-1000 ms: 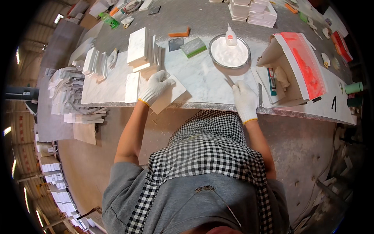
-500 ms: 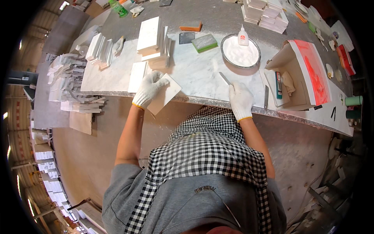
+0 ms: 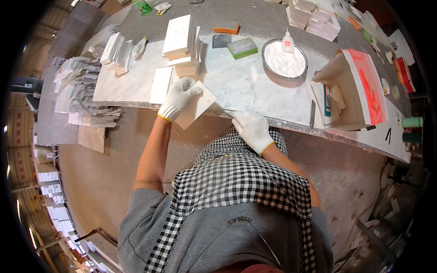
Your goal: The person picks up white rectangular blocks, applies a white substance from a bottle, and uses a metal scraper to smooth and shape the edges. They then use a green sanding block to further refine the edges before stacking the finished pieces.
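A round metal dish (image 3: 285, 60) sits on the marble tabletop (image 3: 255, 86), holding a white powder or paste, and one small white squeeze bottle (image 3: 287, 42) with a red tip stands at its far rim. To the right of it an open cardboard box (image 3: 339, 98) lies with its lid raised, the lid's face red-orange; inside are a narrow blue and red package and a crumpled pale cloth. Beyond the dish lie a green sponge block (image 3: 242, 47), a dark square pad (image 3: 221, 41) and an orange strip (image 3: 226, 30), one of each. A stack of white tiles (image 3: 180, 43) stands near the middle of the tabletop, another stack (image 3: 314, 18) lies at the far right, and a row of tiles on edge (image 3: 116, 48) leans at the left. The left hand (image 3: 178, 97), in a white glove with a yellow cuff, presses down flat on a white square tile (image 3: 196, 105) that juts over the near edge of the tabletop, fingers spread, its grip resting on the tile rather than clenched around it. The right hand (image 3: 251, 129), gloved alike, sits at the tabletop's near edge just right of the tile, fingers curled; whether its grip holds anything cannot be told. Two green rolls (image 3: 412, 128) lie at the far right.
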Demonstrator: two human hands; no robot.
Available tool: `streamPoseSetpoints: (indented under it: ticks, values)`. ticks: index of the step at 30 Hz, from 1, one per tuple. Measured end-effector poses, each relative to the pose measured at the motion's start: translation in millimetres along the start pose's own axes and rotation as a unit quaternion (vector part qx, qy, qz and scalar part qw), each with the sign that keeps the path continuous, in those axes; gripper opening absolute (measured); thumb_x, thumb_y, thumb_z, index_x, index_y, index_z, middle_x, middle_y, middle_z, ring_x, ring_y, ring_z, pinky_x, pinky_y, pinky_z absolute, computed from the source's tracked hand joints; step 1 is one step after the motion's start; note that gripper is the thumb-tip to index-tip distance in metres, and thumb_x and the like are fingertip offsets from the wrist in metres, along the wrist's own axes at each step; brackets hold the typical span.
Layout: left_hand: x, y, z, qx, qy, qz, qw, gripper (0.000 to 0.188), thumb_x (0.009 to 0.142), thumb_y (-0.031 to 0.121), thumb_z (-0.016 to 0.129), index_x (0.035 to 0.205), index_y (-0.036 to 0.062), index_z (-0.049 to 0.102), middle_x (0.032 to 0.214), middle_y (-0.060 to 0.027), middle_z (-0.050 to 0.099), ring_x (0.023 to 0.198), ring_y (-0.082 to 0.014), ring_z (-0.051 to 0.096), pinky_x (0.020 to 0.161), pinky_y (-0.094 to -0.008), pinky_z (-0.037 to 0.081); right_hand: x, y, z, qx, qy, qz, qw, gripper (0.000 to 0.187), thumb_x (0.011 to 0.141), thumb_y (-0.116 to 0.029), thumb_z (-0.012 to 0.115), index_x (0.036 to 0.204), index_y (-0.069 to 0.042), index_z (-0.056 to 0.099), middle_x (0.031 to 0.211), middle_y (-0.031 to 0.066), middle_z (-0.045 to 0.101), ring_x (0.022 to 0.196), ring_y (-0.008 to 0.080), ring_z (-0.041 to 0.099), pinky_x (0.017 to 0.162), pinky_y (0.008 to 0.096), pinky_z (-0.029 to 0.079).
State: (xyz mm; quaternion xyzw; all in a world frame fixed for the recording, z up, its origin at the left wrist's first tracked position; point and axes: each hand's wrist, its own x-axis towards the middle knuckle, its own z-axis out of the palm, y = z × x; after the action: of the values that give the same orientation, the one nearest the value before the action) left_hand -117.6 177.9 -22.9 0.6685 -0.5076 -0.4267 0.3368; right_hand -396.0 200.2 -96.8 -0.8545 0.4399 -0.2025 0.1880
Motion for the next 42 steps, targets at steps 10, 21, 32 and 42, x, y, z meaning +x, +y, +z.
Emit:
streamPoseSetpoints:
  ticks: [10,21,32,42]
  values:
    - [46,-27,41,0.079,-0.091,0.023,0.992,0.017,0.092,0.014,0.073,0.101,0.0013,0.067,0.086,-0.0029,0.071,0.079,-0.01,0.064,0.072,-0.0273,0.051,21,66,-25,-0.078,0.105,0.117,0.985,0.02,0.097,-0.028,0.057,0.104,-0.012,0.066,0.094,0.0148,0.069,0.085,0.0366,0.069,0.074,0.05,0.054]
    - [60,2,66,0.291,-0.092,0.102,0.947,0.033,0.085,0.031,0.073,0.104,0.0044,0.075,0.094,-0.0215,0.073,0.088,-0.0372,0.07,0.079,-0.0432,0.054,79,79,-16,-0.217,0.036,0.154,0.963,0.018,0.097,-0.013,0.048,0.111,-0.011,0.059,0.098,0.015,0.066,0.085,0.0352,0.071,0.07,0.0487,0.056]
    - [47,-19,79,0.326,0.024,0.221,0.919,0.024,0.088,0.031,0.07,0.094,0.0084,0.072,0.085,-0.0187,0.064,0.085,-0.0403,0.062,0.075,-0.0503,0.049,63,79,-32,-0.214,0.035,0.038,0.975,0.014,0.096,-0.017,0.052,0.106,-0.014,0.061,0.089,0.0094,0.063,0.081,0.0293,0.07,0.068,0.0455,0.056]
    - [43,-26,88,0.349,0.092,0.277,0.891,0.022,0.086,0.031,0.073,0.095,0.011,0.071,0.087,-0.0127,0.067,0.088,-0.0363,0.062,0.076,-0.0489,0.049,88,76,-23,-0.192,0.016,0.123,0.974,0.016,0.097,-0.017,0.05,0.107,-0.014,0.062,0.096,0.0112,0.066,0.087,0.0301,0.071,0.071,0.0469,0.056]
